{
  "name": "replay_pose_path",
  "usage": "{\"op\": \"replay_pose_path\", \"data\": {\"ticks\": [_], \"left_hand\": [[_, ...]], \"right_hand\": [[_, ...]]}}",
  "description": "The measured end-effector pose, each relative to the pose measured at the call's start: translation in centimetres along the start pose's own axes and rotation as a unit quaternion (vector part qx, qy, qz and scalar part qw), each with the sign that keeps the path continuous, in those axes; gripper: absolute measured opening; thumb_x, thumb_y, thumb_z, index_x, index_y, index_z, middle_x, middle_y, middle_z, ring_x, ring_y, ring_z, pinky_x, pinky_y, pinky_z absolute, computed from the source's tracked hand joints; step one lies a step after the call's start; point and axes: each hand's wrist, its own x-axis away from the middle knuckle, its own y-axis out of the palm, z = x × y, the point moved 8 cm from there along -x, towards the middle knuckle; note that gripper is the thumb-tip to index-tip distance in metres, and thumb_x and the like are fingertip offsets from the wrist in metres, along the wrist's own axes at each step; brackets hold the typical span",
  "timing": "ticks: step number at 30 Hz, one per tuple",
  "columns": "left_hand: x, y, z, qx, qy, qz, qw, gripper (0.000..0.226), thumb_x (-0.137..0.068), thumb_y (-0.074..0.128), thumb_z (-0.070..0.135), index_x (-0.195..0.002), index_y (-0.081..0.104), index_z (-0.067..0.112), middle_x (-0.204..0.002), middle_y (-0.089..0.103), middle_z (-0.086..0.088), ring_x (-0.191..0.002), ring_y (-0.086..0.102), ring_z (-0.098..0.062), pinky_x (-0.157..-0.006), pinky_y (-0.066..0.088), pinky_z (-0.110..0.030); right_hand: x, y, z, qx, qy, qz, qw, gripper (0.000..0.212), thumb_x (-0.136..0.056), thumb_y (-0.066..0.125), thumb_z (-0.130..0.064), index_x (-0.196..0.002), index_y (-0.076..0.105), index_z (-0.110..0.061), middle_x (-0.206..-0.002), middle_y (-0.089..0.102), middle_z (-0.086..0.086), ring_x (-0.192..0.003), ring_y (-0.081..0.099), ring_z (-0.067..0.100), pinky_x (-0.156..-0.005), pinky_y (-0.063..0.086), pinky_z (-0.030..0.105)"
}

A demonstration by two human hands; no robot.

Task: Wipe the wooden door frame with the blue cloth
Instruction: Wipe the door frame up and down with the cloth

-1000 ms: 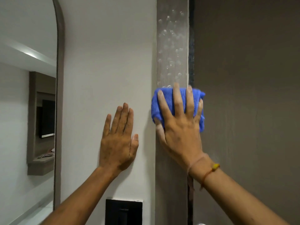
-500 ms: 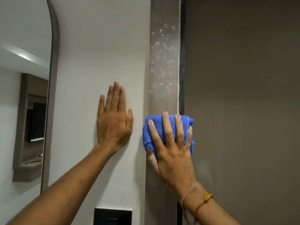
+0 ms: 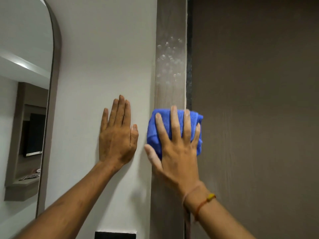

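Two flat-fingered grips, right grip [image 3: 177, 152] pressing blue cloth [image 3: 153, 130] on wooden door frame [image 3: 170, 75], left grip [image 3: 117, 138] on wall [image 3: 103, 57]

Free: door frame [image 3: 170, 94] above cloth [image 3: 152, 133]; left hand [image 3: 117, 135] alongside

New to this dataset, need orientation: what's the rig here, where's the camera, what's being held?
No machine: a person works with bare hands. All pictures come from one wide-angle camera on their head, looking forward at the hands; the last is the current moment. The right hand presses a blue cloth flat against the wooden door frame, straight fingers spread over it. Pale spots show on the frame above the cloth. The left hand rests flat on the white wall and holds nothing. A mirror is at the left, the brown door at the right.
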Motion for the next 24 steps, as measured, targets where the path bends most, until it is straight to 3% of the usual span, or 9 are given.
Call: {"op": "replay_pose_path", "data": {"ticks": [5, 9, 13, 19, 24], "left_hand": [[0.0, -0.2, 0.2, 0.002, 0.003, 0.001, 1.000, 0.065, -0.090, 0.021, 0.033, -0.147, 0.008, 0.004, -0.157, 0.006, -0.015, -0.145, 0.004, -0.024, -0.118, 0.007, -0.047], [0.0, -0.1, 0.1, -0.002, 0.003, -0.002, 1.000, 0.065, -0.090, 0.020, 0.034, -0.147, 0.008, 0.005, -0.157, 0.007, -0.015, -0.145, 0.004, -0.024, -0.118, 0.007, -0.046], [-0.1, -0.1, -0.1, 0.001, 0.004, 0.004, 1.000, 0.065, -0.089, 0.021, 0.034, -0.147, 0.008, 0.006, -0.156, 0.007, -0.014, -0.145, 0.004, -0.025, -0.118, 0.007, -0.046], [0.0, 0.0, 0.1, -0.002, 0.007, -0.001, 1.000, 0.067, -0.089, 0.022, 0.035, -0.147, 0.006, 0.006, -0.157, 0.006, -0.015, -0.145, 0.003, -0.025, -0.118, 0.006, -0.046], [-2.2, -0.2, 0.6, -0.007, 0.027, -0.006, 1.000, 0.068, -0.089, 0.026, 0.032, -0.147, 0.001, 0.006, -0.158, 0.000, -0.014, -0.144, -0.005, -0.020, -0.118, -0.002, -0.042]], "right_hand": [[1.3, 0.2, 0.1, -0.013, 0.007, -0.023, 1.000, 0.072, -0.088, 0.006, -0.066, -0.146, 0.022, -0.027, -0.156, 0.018, 0.012, -0.142, 0.003, 0.037, -0.106, 0.011, 0.072], [-4.9, -1.4, 0.9, -0.010, 0.007, 0.020, 1.000, 0.056, -0.094, 0.028, -0.049, -0.146, 0.020, -0.028, -0.156, 0.016, 0.011, -0.143, 0.005, 0.038, -0.106, 0.010, 0.072], [-10.0, -2.5, 1.3, -0.002, 0.006, 0.044, 0.999, 0.056, -0.095, 0.034, -0.045, -0.146, 0.017, -0.029, -0.157, 0.013, 0.010, -0.143, 0.002, 0.037, -0.109, 0.007, 0.069], [-4.4, -1.2, 0.5, -0.013, 0.018, 0.061, 0.998, 0.059, -0.091, 0.044, -0.042, -0.145, 0.025, -0.026, -0.155, 0.021, 0.012, -0.142, 0.012, 0.039, -0.107, 0.013, 0.068], [-4.0, -1.0, 0.6, 0.004, -0.015, 0.024, 1.000, 0.058, -0.092, 0.040, -0.043, -0.145, 0.024, -0.026, -0.154, 0.022, 0.014, -0.141, 0.014, 0.041, -0.105, 0.021, 0.070]]}}
